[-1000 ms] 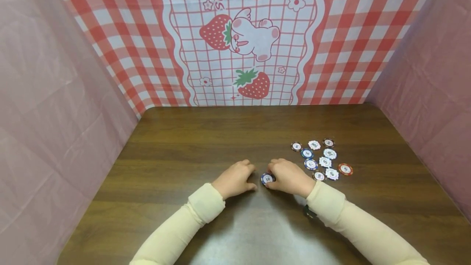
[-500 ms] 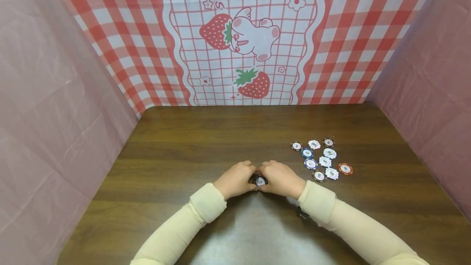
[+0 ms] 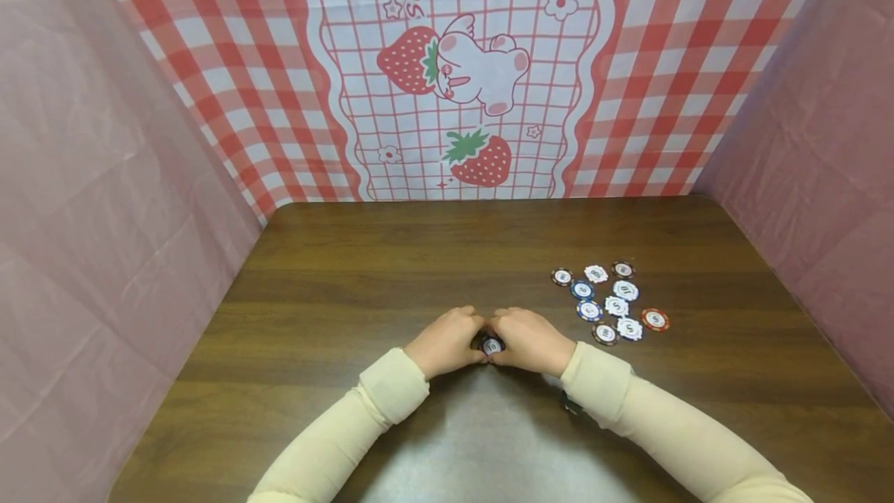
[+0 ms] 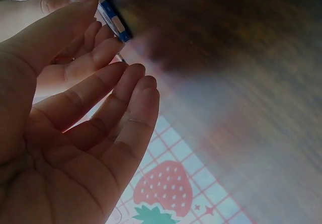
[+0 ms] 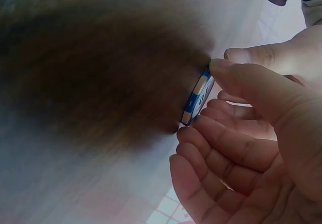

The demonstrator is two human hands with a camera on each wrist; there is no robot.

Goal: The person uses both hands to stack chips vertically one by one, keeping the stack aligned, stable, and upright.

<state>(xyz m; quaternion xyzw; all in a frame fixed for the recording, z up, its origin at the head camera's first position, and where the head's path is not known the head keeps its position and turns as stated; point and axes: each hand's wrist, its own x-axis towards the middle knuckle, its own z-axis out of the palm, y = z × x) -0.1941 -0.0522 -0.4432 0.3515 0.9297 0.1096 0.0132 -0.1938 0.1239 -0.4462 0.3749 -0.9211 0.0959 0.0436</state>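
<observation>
A blue-and-white poker chip [image 3: 492,346] marked 10 is between the two hands, near the middle of the wooden table. My right hand [image 3: 528,340] holds it between thumb and index finger; the blue rim of the chip [image 5: 197,98] shows in the right wrist view. From the other side my left hand [image 3: 447,341] curls thumb and fingers round the same chip [image 4: 114,18]. How firmly the left fingertips press on it cannot be made out. The thumbs and the fingertips of both hands meet or nearly meet, hiding part of the rim.
Several poker chips lie loosely spread to the right, among them a red one [image 3: 655,320], a blue one [image 3: 589,310], a white one [image 3: 617,306] and a black one [image 3: 562,276]. A checked strawberry cloth [image 3: 482,154] hangs behind the table [image 3: 349,254]. Pink cloth [image 3: 803,138] hangs at both sides.
The right hand has slid left with the chip until it met the left hand. The left hand has hardly moved. Over the last half second both hands are nearly still.
</observation>
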